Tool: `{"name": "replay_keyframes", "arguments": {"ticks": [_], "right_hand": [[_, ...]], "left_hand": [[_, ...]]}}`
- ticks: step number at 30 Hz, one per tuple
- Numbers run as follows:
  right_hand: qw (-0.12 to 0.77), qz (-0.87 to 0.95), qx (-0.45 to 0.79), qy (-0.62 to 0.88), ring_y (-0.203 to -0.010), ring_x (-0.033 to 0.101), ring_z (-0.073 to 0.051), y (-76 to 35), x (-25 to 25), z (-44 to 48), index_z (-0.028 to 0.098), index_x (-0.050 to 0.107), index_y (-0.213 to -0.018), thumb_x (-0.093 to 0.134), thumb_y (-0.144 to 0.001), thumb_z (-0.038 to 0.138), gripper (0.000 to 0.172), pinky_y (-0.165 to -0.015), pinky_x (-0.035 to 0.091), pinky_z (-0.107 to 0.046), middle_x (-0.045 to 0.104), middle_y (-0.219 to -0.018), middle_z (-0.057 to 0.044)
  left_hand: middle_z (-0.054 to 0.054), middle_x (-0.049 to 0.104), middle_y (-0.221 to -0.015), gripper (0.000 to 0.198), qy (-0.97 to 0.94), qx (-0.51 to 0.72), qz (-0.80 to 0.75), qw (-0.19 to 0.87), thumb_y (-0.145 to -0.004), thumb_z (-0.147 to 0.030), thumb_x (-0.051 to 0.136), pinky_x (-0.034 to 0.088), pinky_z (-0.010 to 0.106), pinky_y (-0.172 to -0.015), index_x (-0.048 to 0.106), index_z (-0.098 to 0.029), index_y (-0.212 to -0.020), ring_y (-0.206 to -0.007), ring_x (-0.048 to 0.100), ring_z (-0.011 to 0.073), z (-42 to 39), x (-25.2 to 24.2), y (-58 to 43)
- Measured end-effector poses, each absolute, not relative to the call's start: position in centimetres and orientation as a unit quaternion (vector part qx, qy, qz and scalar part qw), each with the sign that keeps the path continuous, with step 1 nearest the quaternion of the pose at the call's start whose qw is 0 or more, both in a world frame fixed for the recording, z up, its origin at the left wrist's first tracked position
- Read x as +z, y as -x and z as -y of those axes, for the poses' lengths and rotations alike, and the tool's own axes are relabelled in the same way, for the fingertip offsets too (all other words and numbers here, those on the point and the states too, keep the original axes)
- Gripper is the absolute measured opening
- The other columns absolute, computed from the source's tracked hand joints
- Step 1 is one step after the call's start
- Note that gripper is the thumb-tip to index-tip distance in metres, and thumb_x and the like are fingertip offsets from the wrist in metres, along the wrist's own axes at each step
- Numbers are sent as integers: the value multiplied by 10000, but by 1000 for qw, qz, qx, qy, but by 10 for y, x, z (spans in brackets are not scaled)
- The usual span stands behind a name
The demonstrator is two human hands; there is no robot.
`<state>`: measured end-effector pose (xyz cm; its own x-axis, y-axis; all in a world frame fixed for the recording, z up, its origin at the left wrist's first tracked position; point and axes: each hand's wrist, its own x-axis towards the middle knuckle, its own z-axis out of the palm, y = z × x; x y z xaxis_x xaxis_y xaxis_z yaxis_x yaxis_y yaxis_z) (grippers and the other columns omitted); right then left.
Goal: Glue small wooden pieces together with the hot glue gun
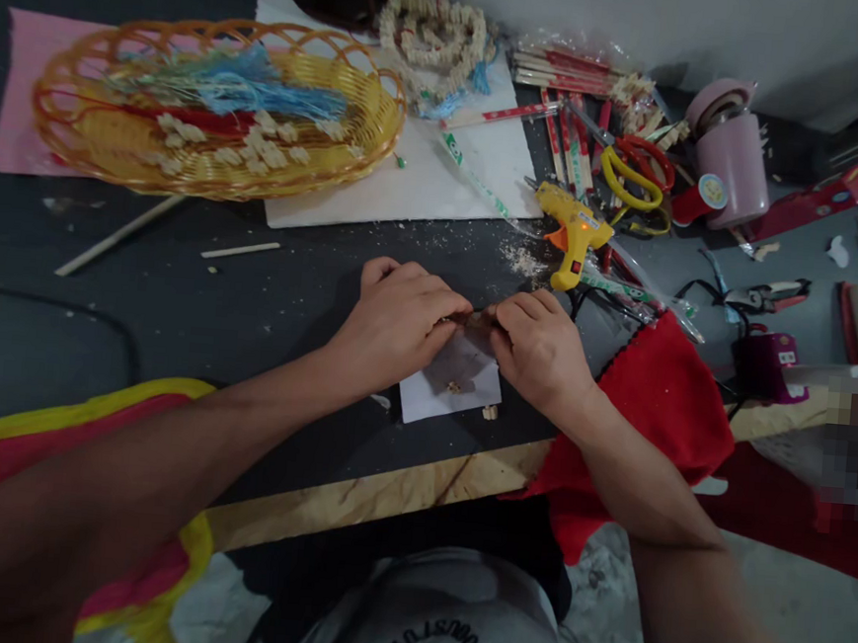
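Note:
My left hand (399,324) and my right hand (542,350) meet over a small white sheet of paper (427,393) near the table's front edge. Both hands are closed, fingertips pinching a small brownish piece (478,319) between them. Most of that piece is hidden by the fingers, so its kind cannot be made out. A tiny pale fragment (454,388) lies on the paper, and another small pale piece (491,413) rests just off its lower right corner. Beyond my right hand lies a yellow hot glue gun (575,236), its switch lit.
A yellow woven basket (369,138) holds blue tassels and pale pieces. Yellow-handled scissors (633,184), a pink flask (734,167) and pliers (769,294) lie to the right. Wooden sticks (120,236) are at left. A red cloth (667,400) hangs over the front edge near my right forearm.

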<state>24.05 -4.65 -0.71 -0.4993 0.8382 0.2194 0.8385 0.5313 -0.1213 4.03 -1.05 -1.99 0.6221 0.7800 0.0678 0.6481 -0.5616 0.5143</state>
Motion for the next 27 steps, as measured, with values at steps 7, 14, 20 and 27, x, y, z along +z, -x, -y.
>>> {"name": "replay_keyframes", "arguments": {"ticks": [7,14,20,27], "right_hand": [[131,863,5,487,-788,546,-228,-239,-7,46,144,679,-874,477,-925,93,214,-767,428,-362,667,-810,-91],[113,849,-7,516,-836,544,-232,-238,-12,47,174,695,-886,458,-961,92,262,-769,427,-347,691,-856,-73],[116,850,-1,514,-844,558,-231,-238,-12,47,173,701,-909,457,-959,86,264,-782,438,-352,703,-874,-73],[154,861,46,483,-885,602,-228,-243,-8,43,136,712,-996,452,-953,94,267,-852,475,-369,729,-949,-106]], "left_hand": [[62,724,-1005,289,-871,143,-410,229,-911,-276,464,316,483,-920,727,-222,-1020,-1008,579,278,11,-18,-40],[70,715,-1005,310,-873,144,-403,233,-914,-259,442,338,472,-911,724,-209,-1031,-1011,576,274,11,-18,-40],[64,716,-997,309,-871,145,-410,230,-907,-256,446,330,479,-915,728,-218,-1026,-997,575,273,12,-18,-41],[62,723,-986,308,-869,141,-416,227,-898,-271,458,318,479,-909,739,-231,-1018,-999,583,279,12,-16,-40]]}}
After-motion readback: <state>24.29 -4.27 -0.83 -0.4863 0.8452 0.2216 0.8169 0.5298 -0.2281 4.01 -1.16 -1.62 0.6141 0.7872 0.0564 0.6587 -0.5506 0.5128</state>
